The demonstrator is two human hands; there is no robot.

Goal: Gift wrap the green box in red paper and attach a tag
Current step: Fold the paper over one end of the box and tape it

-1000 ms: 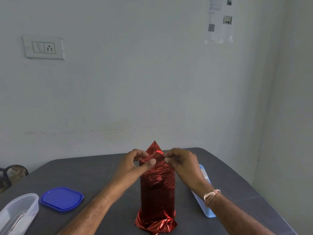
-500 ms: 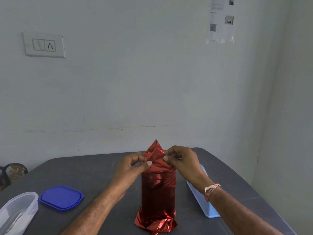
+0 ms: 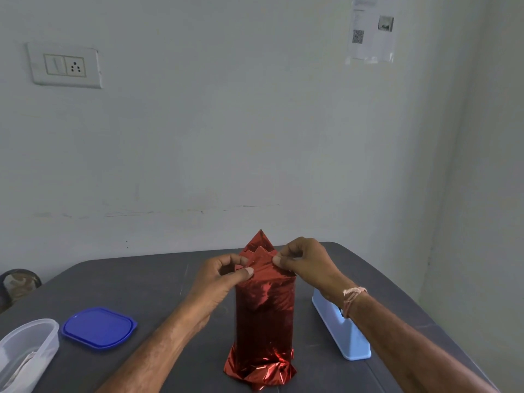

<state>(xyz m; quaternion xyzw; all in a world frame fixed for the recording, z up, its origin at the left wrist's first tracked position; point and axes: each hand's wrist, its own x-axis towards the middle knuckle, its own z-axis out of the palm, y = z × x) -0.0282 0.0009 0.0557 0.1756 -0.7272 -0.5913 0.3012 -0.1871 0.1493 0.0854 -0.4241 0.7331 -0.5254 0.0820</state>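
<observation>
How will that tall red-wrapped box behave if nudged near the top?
Probably tippy: the wrapped box stands tall on a crumpled base. Its glossy paper is likely slippery. Left hand and right hand pinching the top should steady it.

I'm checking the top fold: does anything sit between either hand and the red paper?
Nothing visible does: the left hand and the right hand each pinch the red paper directly at the package's top.

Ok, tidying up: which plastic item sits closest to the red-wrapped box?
The pale blue tub, just right of the red-wrapped box. The dark blue lid and clear container lie farther off on its left.
</observation>
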